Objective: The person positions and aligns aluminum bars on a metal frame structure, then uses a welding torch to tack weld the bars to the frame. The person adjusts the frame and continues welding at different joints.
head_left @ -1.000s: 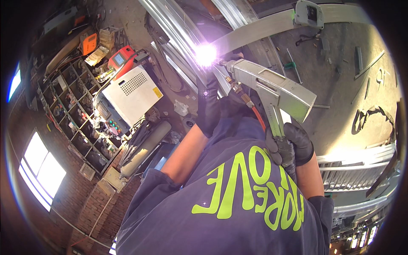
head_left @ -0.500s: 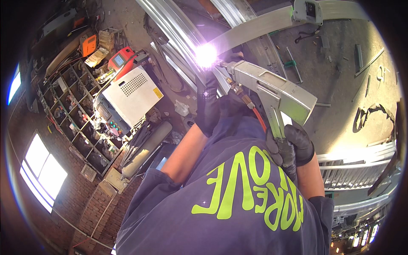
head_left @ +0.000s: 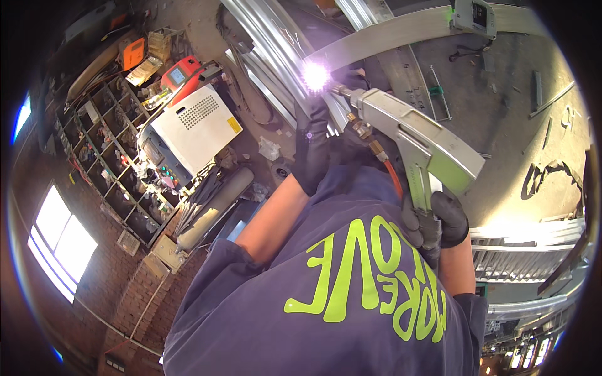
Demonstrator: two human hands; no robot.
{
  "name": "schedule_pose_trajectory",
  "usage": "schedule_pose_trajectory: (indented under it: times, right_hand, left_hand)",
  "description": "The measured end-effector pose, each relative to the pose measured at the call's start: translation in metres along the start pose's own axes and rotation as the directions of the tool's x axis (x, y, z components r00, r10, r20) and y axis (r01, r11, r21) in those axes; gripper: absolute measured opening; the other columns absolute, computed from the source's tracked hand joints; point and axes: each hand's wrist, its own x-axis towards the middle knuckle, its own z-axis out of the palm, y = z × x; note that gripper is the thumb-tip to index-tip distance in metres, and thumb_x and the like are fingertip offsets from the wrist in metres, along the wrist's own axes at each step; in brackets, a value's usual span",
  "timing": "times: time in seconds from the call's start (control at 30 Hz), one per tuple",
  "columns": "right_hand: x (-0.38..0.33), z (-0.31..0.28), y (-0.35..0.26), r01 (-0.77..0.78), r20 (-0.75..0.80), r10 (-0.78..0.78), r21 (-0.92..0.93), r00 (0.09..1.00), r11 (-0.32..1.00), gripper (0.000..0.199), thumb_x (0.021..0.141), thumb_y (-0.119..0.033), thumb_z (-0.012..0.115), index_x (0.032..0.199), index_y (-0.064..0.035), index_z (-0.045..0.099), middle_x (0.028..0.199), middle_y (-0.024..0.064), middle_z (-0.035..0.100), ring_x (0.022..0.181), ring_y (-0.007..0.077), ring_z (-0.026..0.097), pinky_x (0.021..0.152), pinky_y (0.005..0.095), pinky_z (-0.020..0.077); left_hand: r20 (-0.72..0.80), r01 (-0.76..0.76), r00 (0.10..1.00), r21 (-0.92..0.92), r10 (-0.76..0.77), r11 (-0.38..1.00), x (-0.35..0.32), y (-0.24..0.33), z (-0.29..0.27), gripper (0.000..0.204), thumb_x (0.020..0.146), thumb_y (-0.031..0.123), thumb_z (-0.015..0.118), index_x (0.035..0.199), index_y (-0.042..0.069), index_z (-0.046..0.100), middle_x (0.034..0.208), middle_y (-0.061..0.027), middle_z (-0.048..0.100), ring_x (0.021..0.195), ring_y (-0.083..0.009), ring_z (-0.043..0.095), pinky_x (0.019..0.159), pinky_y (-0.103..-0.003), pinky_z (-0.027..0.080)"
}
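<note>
A pistol-shaped welding gun [head_left: 417, 141] of grey metal is held at right of centre, its grip pointing near and its brass-fitted nozzle angled far and left. A white-violet arc [head_left: 315, 76] flares at the nozzle tip, right against long, shiny metal profiles [head_left: 276, 56] that run diagonally from the far edge toward the middle. An orange hose [head_left: 394, 178] trails from beneath the gun's body.
</note>
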Motion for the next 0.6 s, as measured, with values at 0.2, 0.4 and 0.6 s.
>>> schedule_pose_trajectory:
  times: [0.2, 0.4, 0.6]
  right_hand:
    - [0.000, -0.001, -0.010, 0.076, 0.067, -0.070, -0.082, 0.995, 0.994, 0.074, 0.098, -0.051, 0.077, 0.135, 0.0096, 0.055, 0.068, 0.0180, 0.062, 0.045, 0.0219, 0.058, 0.043, 0.0331, 0.0476]
    - [0.026, 0.016, -0.013, 0.024, 0.057, -0.023, -0.005, 0.998, 1.000, 0.063, 0.102, -0.046, 0.074, 0.131, 0.0074, 0.057, 0.073, 0.0180, 0.065, 0.045, 0.0202, 0.058, 0.042, 0.0316, 0.0467]
    - [0.037, 0.019, -0.014, -0.020, 0.044, 0.018, 0.053, 0.999, 0.998, 0.065, 0.100, -0.044, 0.076, 0.135, 0.0069, 0.057, 0.075, 0.0198, 0.067, 0.046, 0.0220, 0.059, 0.043, 0.0327, 0.0482]
  left_hand:
    - [0.004, -0.145, 0.989, 0.104, 0.145, 0.984, 0.009, -0.023, -0.022, 0.044, 0.122, 0.036, 0.045, 0.150, 0.003, 0.054, 0.134, -0.0090, 0.068, 0.120, -0.0164, 0.067, 0.102, -0.033, 0.058]
    - [0.190, -0.402, 0.915, 0.500, 0.356, 0.767, 0.027, -0.067, -0.071, 0.063, 0.114, 0.005, 0.035, 0.174, 0.000, 0.014, 0.120, -0.0025, 0.055, 0.105, -0.0145, 0.054, 0.097, -0.027, 0.051]
    - [0.027, -0.195, 0.979, 0.398, 0.201, 0.897, 0.018, -0.025, -0.036, 0.072, 0.109, -0.002, 0.039, 0.175, 0.004, 0.010, 0.122, -0.0045, 0.054, 0.107, -0.0140, 0.055, 0.096, -0.027, 0.052]
